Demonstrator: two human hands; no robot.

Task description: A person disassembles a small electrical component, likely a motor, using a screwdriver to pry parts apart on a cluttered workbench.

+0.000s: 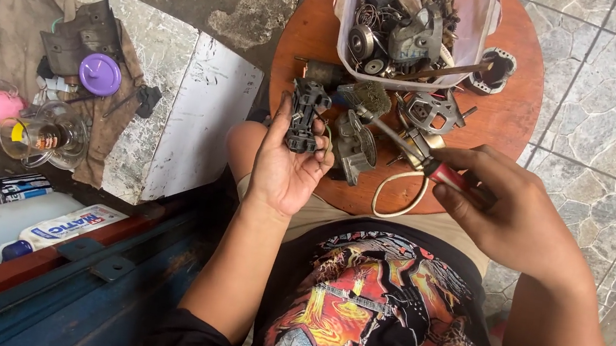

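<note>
Black printed shirt (375,321) fills the near edge. Left hand (287,163) raised palm-up, fingers loosely curled around a small dark motor part (306,116), long axis running near-to-far, standing upright in the palm. Right hand (510,211) closed on the red handle of a screwdriver (416,155); shaft points left and far, tip just right of the part, not visibly touching. Both hover over the round wooden desk (512,114), near a clear plastic tub (411,26) of metal parts.
</note>
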